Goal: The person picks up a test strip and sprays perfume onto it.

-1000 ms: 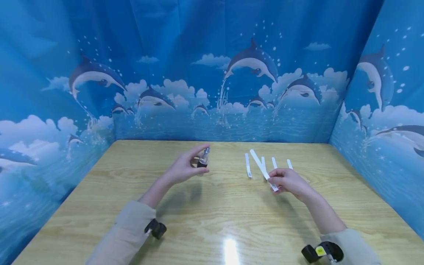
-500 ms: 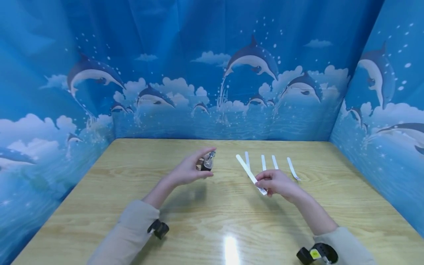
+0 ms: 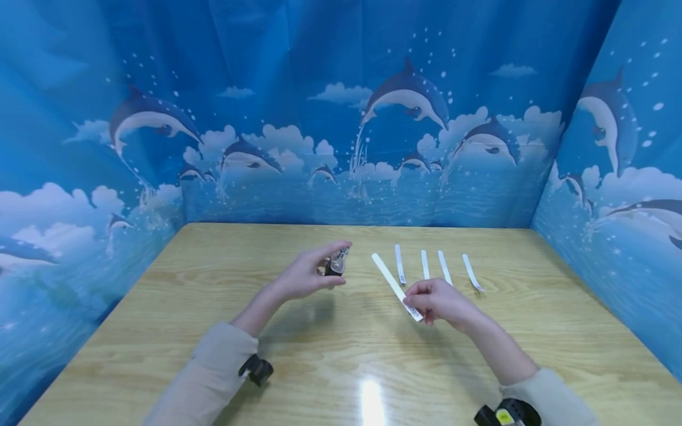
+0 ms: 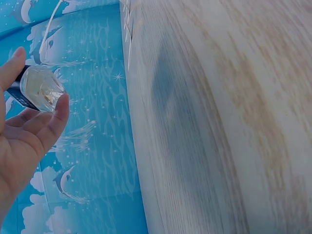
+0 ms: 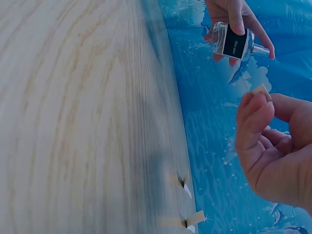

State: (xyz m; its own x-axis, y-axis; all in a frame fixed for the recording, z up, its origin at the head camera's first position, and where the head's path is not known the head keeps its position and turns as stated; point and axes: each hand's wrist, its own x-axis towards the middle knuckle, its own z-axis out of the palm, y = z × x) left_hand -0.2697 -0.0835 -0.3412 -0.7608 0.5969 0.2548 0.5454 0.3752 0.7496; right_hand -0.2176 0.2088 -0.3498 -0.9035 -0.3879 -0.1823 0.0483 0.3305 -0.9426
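The left hand (image 3: 303,276) partly hides the glass spray bottle (image 3: 337,264); the right hand (image 3: 439,302), one paper strip (image 3: 389,277), its print (image 3: 414,311) unreadably small.

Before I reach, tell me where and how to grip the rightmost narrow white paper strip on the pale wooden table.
Pinch the strip by its near end, coming from your side of the table: that end seems to curl up, likely leaving a gap beneath.

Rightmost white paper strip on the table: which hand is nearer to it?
Right. The right hand is just left of the rightmost strip, pinching another strip; the left hand is much farther left, holding the glass spray bottle.
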